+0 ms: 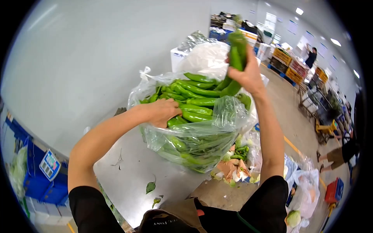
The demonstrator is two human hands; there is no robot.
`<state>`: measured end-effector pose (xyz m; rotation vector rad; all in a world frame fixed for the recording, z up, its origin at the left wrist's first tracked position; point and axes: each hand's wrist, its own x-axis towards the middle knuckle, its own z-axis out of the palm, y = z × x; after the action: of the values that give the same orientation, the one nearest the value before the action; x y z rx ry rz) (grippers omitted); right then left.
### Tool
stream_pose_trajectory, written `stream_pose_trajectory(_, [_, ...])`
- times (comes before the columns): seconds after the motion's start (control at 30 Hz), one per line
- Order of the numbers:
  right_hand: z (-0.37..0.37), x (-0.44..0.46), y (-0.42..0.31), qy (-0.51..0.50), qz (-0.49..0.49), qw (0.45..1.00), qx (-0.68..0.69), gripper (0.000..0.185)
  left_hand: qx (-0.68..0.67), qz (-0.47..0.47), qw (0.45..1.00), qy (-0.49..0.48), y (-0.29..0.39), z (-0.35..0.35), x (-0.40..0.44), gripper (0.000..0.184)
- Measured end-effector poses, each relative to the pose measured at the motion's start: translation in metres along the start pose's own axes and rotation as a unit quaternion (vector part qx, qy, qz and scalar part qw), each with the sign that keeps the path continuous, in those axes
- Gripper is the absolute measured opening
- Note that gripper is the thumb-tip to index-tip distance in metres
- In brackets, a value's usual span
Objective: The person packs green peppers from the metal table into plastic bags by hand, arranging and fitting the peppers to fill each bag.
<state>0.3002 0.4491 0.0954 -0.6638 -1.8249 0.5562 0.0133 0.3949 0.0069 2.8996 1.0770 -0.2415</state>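
A large clear plastic bag [186, 136] full of long green peppers [196, 90] stands open on a metal table [132, 167]. My left hand [163, 112] reaches into the left part of the bag, its fingers curled down among the peppers; what they hold, if anything, is hidden. Raised above the bag's right side, my right hand [246, 73] is closed around several long green peppers [237, 50], held upright and slightly blurred.
White bags and a box [179, 58] stand behind the bag. Blue crates [46, 186] are at the left. Vegetable scraps [233, 167] and plastic bags [305, 186] lie at the right. Two people [311, 57] are farther off, near stacked crates [281, 58].
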Motion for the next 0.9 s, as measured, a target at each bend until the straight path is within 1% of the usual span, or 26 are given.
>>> stream_pose_trajectory(0.07, [-0.009,0.005,-0.011,0.043,-0.051,0.995,0.076,0.067,0.062,-0.001,0.995,0.074,-0.003,-0.007,0.000,0.058])
stream_pose_trajectory(0.13, [-0.019,0.011,-0.011,0.067,-0.084,0.984,0.142,0.057,0.125,-0.011,0.983,0.135,-0.007,-0.019,-0.001,0.057])
stream_pose_trajectory(0.17, [-0.025,0.014,-0.014,0.067,-0.109,0.983,0.133,0.055,0.156,-0.019,0.974,0.160,-0.009,-0.029,-0.002,0.056])
stream_pose_trajectory(0.2, [-0.026,0.012,-0.021,0.087,-0.114,0.979,0.146,0.052,0.188,-0.027,0.964,0.185,-0.012,-0.037,-0.005,0.055])
stream_pose_trajectory(0.23, [-0.027,0.012,-0.025,0.098,-0.126,0.976,0.146,0.050,0.178,-0.020,0.954,0.241,-0.018,-0.040,-0.008,0.057])
stream_pose_trajectory(0.33, [-0.033,0.015,-0.034,0.126,-0.184,0.963,0.153,0.048,0.162,-0.081,0.943,0.281,-0.030,-0.044,-0.013,0.054])
stream_pose_trajectory(0.4, [-0.033,0.013,-0.043,0.146,-0.198,0.955,0.166,0.046,0.125,-0.102,0.921,0.354,-0.044,-0.041,-0.016,0.052])
stream_pose_trajectory(0.43, [-0.031,0.012,-0.050,0.163,-0.221,0.946,0.173,0.045,0.109,-0.119,0.905,0.393,-0.048,-0.040,-0.018,0.052])
stream_pose_trajectory(0.47, [-0.032,0.013,-0.053,0.161,-0.232,0.939,0.198,0.051,0.092,-0.138,0.887,0.431,-0.051,-0.041,-0.023,0.051])
stream_pose_trajectory(0.53, [-0.033,0.014,-0.060,0.177,-0.272,0.927,0.186,0.047,0.080,-0.164,0.849,0.496,-0.057,-0.053,-0.037,0.053])
stream_pose_trajectory(0.57, [-0.032,0.013,-0.068,0.175,-0.284,0.920,0.203,0.046,0.076,-0.177,0.827,0.528,-0.060,-0.059,-0.044,0.054])
stream_pose_trajectory(0.63, [-0.027,0.012,-0.091,0.181,-0.314,0.903,0.228,0.043,0.054,-0.198,0.799,0.565,-0.064,-0.064,-0.057,0.054])
stream_pose_trajectory(0.67, [-0.027,0.012,-0.098,0.198,-0.320,0.902,0.211,0.046,0.045,-0.215,0.781,0.584,-0.065,-0.066,-0.063,0.053])
stream_pose_trajectory(0.7, [-0.028,0.009,-0.109,0.208,-0.316,0.910,0.167,0.049,0.014,-0.243,0.771,0.589,-0.063,-0.072,-0.072,0.053])
stream_pose_trajectory(0.73, [-0.021,0.008,-0.116,0.244,-0.293,0.904,0.195,0.048,-0.020,-0.285,0.750,0.596,-0.064,-0.073,-0.084,0.053])
stream_pose_trajectory(0.77, [-0.017,0.003,-0.126,0.255,-0.249,0.908,0.221,0.051,-0.036,-0.229,0.691,0.685,-0.070,-0.068,-0.092,0.051])
stream_pose_trajectory(0.8, [-0.028,0.008,-0.121,0.237,-0.278,0.913,0.184,0.053,0.010,-0.273,0.614,0.741,-0.070,-0.062,-0.097,0.050])
stream_pose_trajectory(0.83, [-0.015,0.001,-0.134,0.219,-0.235,0.924,0.209,0.053,-0.171,-0.314,0.597,0.718,-0.057,-0.064,-0.120,0.048])
stream_pose_trajectory(0.87, [-0.003,-0.002,-0.143,0.208,-0.236,0.927,0.204,0.053,-0.167,-0.313,0.523,0.775,-0.059,-0.056,-0.128,0.046])
stream_pose_trajectory(0.9, [0.017,-0.005,-0.151,0.195,-0.256,0.926,0.199,0.053,-0.198,-0.273,0.444,0.830,-0.057,-0.045,-0.143,0.043])
